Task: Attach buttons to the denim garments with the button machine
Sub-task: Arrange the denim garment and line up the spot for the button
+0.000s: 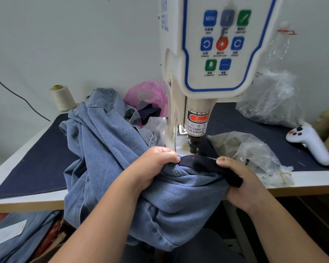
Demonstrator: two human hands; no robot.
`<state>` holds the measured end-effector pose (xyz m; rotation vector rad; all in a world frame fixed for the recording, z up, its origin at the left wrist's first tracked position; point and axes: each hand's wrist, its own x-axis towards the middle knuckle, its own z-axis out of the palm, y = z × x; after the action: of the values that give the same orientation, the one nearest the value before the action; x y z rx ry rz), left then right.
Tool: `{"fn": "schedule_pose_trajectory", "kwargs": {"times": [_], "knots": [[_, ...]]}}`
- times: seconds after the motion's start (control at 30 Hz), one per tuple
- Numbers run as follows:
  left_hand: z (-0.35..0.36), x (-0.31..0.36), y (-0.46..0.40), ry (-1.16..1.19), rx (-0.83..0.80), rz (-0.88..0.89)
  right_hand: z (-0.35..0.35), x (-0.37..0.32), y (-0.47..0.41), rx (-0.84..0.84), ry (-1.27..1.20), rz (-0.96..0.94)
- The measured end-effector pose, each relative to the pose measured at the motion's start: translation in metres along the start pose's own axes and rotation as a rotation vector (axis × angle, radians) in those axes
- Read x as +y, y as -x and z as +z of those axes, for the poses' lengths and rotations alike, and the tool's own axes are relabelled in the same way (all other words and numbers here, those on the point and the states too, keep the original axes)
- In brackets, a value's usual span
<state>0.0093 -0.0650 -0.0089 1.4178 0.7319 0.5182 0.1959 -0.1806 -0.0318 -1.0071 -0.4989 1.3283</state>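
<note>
denim garment | soft, rumpled | both hands' grip pinching dark edge

A person's left hand and right hand pinch a dark strip of fabric on a blue denim garment beneath the head of a button machine — a red dot of light falls on the strip between the thumbs. Clear plastic bags and a white handheld controller lie on the table to the right.
</note>
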Motion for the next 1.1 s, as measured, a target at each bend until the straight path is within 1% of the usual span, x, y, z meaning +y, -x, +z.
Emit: {"fn": "schedule_pose_trajectory", "kwargs": {"times": [0.53, 1.1], "knots": [[0.0000, 0.0011, 0.0013, -0.001, -0.008, 0.003, 0.0000, -0.0011, 0.0008, 0.021, 0.021, 0.046], [-0.0013, -0.0028, -0.0022, 0.007, -0.036, 0.010, -0.0063, 0.0000, -0.0031, -0.006, -0.022, 0.046]]}}
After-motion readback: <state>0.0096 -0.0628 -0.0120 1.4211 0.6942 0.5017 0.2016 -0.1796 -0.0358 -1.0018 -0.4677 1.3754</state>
